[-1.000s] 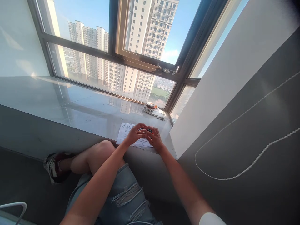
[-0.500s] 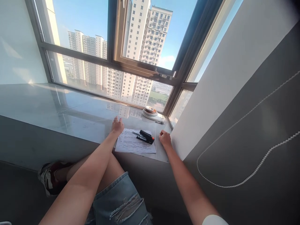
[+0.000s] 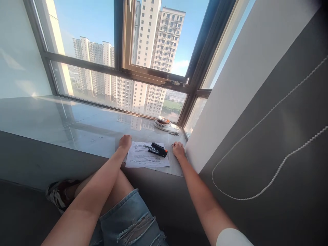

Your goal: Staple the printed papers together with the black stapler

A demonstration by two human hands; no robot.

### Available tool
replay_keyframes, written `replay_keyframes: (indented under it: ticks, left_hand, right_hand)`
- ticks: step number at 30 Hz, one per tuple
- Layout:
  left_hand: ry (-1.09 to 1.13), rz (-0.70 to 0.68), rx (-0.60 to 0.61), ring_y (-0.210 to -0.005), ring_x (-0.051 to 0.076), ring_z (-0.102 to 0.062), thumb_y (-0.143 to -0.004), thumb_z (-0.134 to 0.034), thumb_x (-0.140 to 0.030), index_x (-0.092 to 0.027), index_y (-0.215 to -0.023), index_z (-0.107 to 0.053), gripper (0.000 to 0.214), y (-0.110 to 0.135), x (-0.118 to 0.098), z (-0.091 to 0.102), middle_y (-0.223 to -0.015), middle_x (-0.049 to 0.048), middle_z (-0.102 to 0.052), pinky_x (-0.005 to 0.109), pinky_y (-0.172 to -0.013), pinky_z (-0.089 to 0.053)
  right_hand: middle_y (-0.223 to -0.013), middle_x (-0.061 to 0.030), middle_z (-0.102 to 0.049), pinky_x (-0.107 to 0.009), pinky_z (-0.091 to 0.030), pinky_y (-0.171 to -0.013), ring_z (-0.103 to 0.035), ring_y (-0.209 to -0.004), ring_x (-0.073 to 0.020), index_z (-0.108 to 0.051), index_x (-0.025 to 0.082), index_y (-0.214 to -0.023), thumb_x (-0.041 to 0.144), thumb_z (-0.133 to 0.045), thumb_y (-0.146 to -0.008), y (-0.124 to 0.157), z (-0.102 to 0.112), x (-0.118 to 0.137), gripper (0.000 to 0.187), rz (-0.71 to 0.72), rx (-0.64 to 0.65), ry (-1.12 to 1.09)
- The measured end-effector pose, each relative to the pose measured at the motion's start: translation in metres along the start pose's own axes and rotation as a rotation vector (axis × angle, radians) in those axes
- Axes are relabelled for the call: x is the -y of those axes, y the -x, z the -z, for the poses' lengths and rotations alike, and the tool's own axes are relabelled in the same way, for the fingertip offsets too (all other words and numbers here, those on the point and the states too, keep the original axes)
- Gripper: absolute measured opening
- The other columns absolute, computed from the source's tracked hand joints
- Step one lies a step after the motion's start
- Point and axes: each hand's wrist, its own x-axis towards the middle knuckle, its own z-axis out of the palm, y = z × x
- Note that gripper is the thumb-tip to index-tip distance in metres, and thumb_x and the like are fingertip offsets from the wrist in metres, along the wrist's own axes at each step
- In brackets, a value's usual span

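A black stapler with an orange spot at one end lies on printed paper sheets. Its metal inner part sticks out to the left. At the left edge of the sheets, my left hand rests on the windowsill with its fingers curled in, and nothing shows in it. To the right of the stapler, apart from it, is my right hand. Its fingers are bent together low over the sill; a tiny dark speck shows at the fingertips, too small to name.
Behind the paper, a stack of round plate-like pieces sits near the window corner, with a small dark metallic item in front. A slanting white wall rises close on the right, and a beaded cord hangs beyond it.
My left hand has come down and its raised fingers have curled in. My right fingers have shifted slightly forward and left. The stapler and paper lie as before; the view has tilted a little.
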Motion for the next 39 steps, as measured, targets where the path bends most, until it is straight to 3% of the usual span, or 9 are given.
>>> replay_keyframes:
  ticks: [6, 10, 16, 20, 24, 29, 34, 39]
  left_hand:
    - [-0.166, 0.117, 0.004, -0.106, 0.038, -0.066, -0.08, -0.055, -0.009, -0.012, -0.097, -0.072, 0.024, 0.009, 0.0, 0.011, -0.1, 0.023, -0.071, 0.045, -0.086, -0.053]
    - [-0.176, 0.135, -0.035, -0.104, 0.038, -0.067, -0.087, -0.051, -0.009, -0.013, -0.095, -0.072, 0.023, 0.016, -0.003, 0.013, -0.103, 0.0234, -0.071, 0.044, -0.085, -0.053]
    - [0.227, 0.12, -0.201, -0.095, 0.031, -0.071, -0.1, -0.043, -0.026, -0.016, -0.11, -0.071, 0.032, 0.021, -0.007, 0.015, -0.099, 0.0163, -0.076, 0.04, -0.085, -0.052]
    - [0.369, 0.11, -0.21, -0.093, 0.028, -0.071, -0.1, -0.04, -0.024, -0.016, -0.121, -0.07, 0.038, 0.02, -0.01, 0.012, -0.099, 0.0134, -0.076, 0.037, -0.086, -0.051]
    - [0.344, 0.126, -0.236, -0.11, 0.032, -0.067, -0.098, -0.037, -0.017, -0.015, -0.117, -0.069, 0.038, 0.022, -0.014, 0.002, -0.116, 0.0173, -0.072, 0.039, -0.092, -0.05]
    - [0.346, 0.194, -0.205, -0.113, 0.036, -0.064, -0.102, -0.033, -0.024, -0.015, -0.107, -0.068, 0.036, 0.028, -0.017, -0.003, -0.112, 0.0206, -0.07, 0.045, -0.094, -0.051]
    - [0.402, -0.089, -0.201, -0.101, 0.026, -0.066, -0.103, -0.033, -0.023, -0.015, -0.108, -0.069, 0.037, 0.032, -0.021, 0.002, -0.115, 0.0155, -0.068, 0.038, -0.093, -0.052]
    - [0.538, -0.389, 0.012, -0.081, 0.021, -0.068, -0.098, -0.049, -0.029, -0.019, -0.121, -0.069, 0.032, 0.034, -0.026, -0.004, -0.094, 0.0077, -0.072, 0.035, -0.082, -0.054]
  right_hand:
    - [-0.113, -0.0157, -0.064, -0.035, -0.044, -0.084, -0.055, -0.109, -0.0286, -0.07, 0.019, -0.095, 0.016, -0.053, -0.095, 0.002, 0.002, 0.002, 0.018, 0.013, -0.023, -0.037]
    - [-0.11, -0.0141, -0.065, -0.034, -0.045, -0.083, -0.056, -0.108, -0.0283, -0.07, 0.02, -0.095, 0.014, -0.054, -0.091, 0.004, 0.004, 0.004, 0.017, 0.019, -0.048, -0.054]
    - [-0.104, -0.0122, -0.064, -0.034, -0.046, -0.085, -0.058, -0.103, -0.0258, -0.066, 0.018, -0.096, 0.002, -0.041, -0.083, 0.013, 0.016, 0.01, 0.033, 0.098, -0.155, -0.125]
    - [-0.092, -0.0088, -0.064, -0.036, -0.048, -0.083, -0.058, -0.094, -0.0253, -0.063, 0.021, -0.087, 0.011, -0.039, -0.087, 0.025, 0.022, 0.029, 0.026, 0.238, -0.303, -0.386]
    - [-0.096, -0.0061, -0.067, -0.034, -0.051, -0.08, -0.062, -0.092, -0.0226, -0.064, 0.023, -0.094, 0.034, -0.044, -0.099, 0.039, 0.024, 0.062, 0.024, 0.362, -0.18, -0.644]
    - [-0.102, -0.005, -0.068, -0.032, -0.052, -0.083, -0.063, -0.094, -0.0204, -0.066, 0.024, -0.1, 0.046, -0.046, -0.103, 0.05, 0.028, 0.077, 0.03, 0.568, 0.05, -0.666]
    - [-0.115, -0.006, -0.07, -0.037, -0.053, -0.093, -0.066, -0.105, -0.0238, -0.061, 0.025, -0.12, 0.049, -0.061, -0.095, 0.053, 0.028, 0.074, 0.035, 0.594, 0.158, -0.628]
    - [-0.112, -0.006, -0.072, -0.04, -0.052, -0.094, -0.068, -0.104, -0.0249, -0.061, 0.025, -0.121, 0.042, -0.061, -0.092, 0.05, 0.023, 0.074, 0.034, 0.543, 0.19, -0.631]
